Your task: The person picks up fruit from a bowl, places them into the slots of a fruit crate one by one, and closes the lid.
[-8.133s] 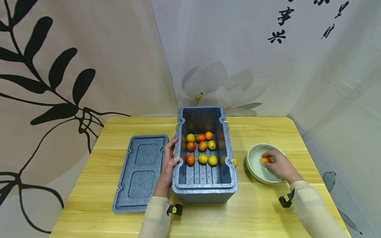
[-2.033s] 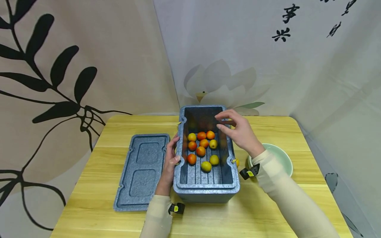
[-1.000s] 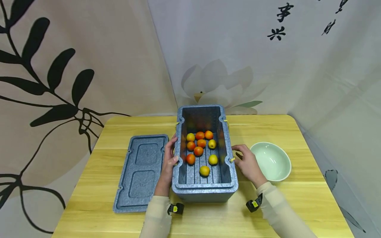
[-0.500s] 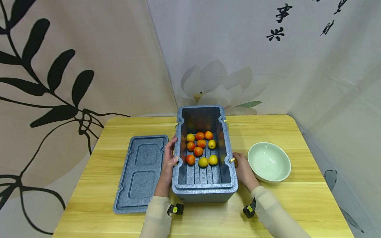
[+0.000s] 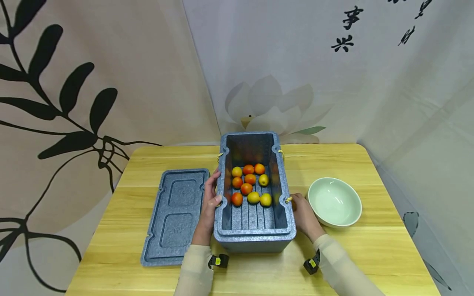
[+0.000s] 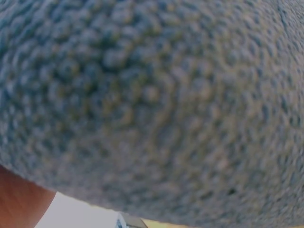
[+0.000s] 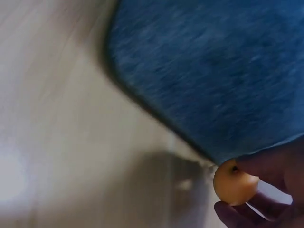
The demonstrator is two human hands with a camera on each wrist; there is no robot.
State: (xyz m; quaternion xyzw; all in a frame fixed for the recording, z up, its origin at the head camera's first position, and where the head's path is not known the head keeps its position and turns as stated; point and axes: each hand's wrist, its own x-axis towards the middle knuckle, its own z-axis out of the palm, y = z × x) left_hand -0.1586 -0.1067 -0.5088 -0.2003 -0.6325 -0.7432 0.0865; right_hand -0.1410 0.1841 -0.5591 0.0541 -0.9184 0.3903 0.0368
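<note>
A blue-grey foam box (image 5: 255,238) stands in the middle of the table, holding several small red, orange and yellow fruits (image 5: 246,189). My left hand (image 5: 211,201) rests against its left wall, the thumb near the rim. That speckled wall (image 6: 161,104) fills most of the left wrist view. At the right wall, my right hand (image 5: 304,211) is low by the table. In the right wrist view its thumb and fingers pinch a small yellow-orange fruit (image 7: 236,183) with a dark stem spot, close to the box's bottom corner. From the head that fruit is almost hidden.
The box's flat foam lid (image 5: 177,218) lies to its left. A pale green bowl (image 5: 335,202) stands on the right, close to my right hand and with nothing visible inside. Yellow cord loops (image 5: 289,199) stick out from the box's sides. Cloth hangs behind the wooden table (image 5: 259,275).
My right hand has gone from the bowl, over the box, down to its right side, and now holds the fruit there. More fruit lies in the box. The left hand stays put.
</note>
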